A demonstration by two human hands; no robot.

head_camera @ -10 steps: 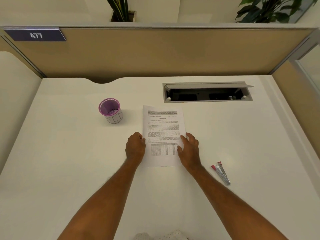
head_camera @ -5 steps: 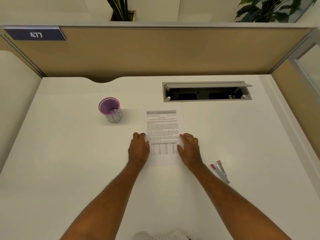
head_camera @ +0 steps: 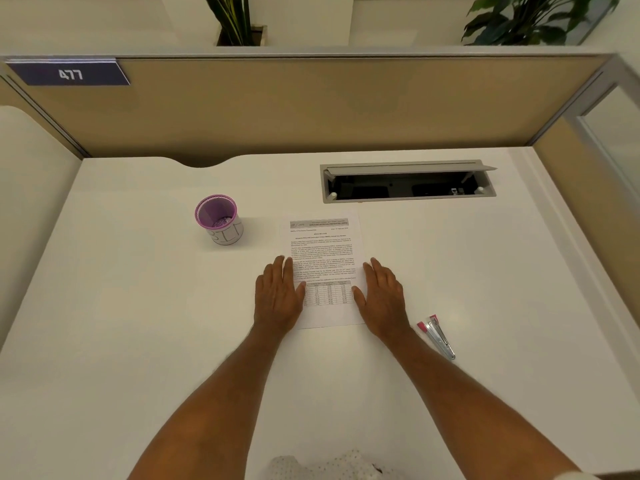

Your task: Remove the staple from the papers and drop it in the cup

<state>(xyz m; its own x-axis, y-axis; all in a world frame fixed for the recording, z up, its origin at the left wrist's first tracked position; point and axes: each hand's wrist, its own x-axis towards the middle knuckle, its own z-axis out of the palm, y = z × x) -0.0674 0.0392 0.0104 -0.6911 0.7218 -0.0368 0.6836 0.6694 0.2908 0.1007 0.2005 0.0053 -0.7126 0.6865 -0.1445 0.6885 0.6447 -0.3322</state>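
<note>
Printed papers (head_camera: 322, 251) lie flat in the middle of the white desk (head_camera: 138, 323). My left hand (head_camera: 277, 296) rests palm down on their lower left edge, fingers extended. My right hand (head_camera: 382, 294) lies flat on the lower right edge. Neither hand holds anything. A purple-rimmed mesh cup (head_camera: 219, 219) stands to the left of the papers, with small bits at its bottom. A staple remover (head_camera: 437, 336) with pink grips lies on the desk just right of my right wrist. The staple itself is too small to make out.
An open cable hatch (head_camera: 407, 181) is set into the desk behind the papers. A tan partition (head_camera: 311, 105) closes the back and right side. Patterned cloth (head_camera: 329, 467) shows at the near edge.
Both hands flattened on the papers; the left went from a loose fist to spread fingers. The sheet rotated slightly, straightening up.
</note>
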